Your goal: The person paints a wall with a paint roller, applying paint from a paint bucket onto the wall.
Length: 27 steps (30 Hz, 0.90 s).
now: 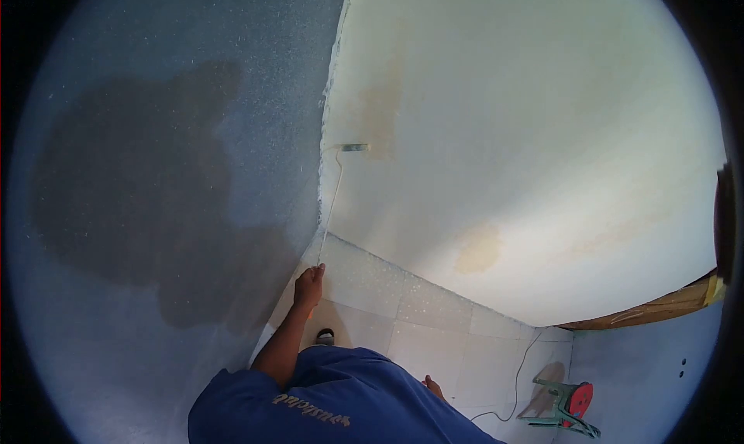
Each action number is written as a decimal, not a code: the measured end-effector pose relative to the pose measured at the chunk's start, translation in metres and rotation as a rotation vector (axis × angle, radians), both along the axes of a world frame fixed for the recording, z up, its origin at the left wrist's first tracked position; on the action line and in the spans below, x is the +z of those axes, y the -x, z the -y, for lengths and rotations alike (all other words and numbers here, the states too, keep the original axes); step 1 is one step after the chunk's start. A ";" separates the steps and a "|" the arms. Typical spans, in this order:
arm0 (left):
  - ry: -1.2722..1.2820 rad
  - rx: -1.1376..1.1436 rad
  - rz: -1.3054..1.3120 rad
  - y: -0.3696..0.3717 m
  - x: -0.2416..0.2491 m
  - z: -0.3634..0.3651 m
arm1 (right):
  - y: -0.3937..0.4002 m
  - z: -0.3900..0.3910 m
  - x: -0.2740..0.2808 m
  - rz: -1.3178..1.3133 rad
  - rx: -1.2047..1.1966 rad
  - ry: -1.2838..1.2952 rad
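My left hand (308,285) is closed around the lower end of a paint roller (332,204) with a long thin rod. The arm reaches forward, and the roller's greenish head (355,147) lies against the white wall (465,118), close to the corner with the grey-blue wall (263,49). Beside the roller head the white wall carries a tan patch (380,107). My right hand (432,386) is low by my body, partly covered by my blue shirt (349,390); its fingers are too small and hidden to make out.
Pale floor tiles (426,328), some speckled with white, run along the wall's foot. A green stool (554,397) with a red round part (580,401) stands at the lower right, near a dark cable (518,382). Brown wooden board (643,308) shows at the right.
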<state>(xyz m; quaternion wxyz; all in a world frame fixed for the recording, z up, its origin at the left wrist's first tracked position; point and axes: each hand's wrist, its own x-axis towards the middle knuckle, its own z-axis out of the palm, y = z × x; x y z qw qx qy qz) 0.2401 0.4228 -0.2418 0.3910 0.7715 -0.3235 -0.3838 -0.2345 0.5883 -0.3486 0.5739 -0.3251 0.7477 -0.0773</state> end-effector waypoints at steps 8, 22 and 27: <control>0.171 0.024 0.125 -0.006 0.021 0.015 | -0.002 -0.003 0.009 0.004 0.030 0.009; -0.018 -0.007 -0.066 -0.008 0.012 0.005 | -0.020 0.012 0.027 -0.012 0.027 -0.021; -0.072 -0.072 -0.115 -0.013 0.014 -0.002 | -0.005 0.007 -0.004 -0.025 0.016 -0.038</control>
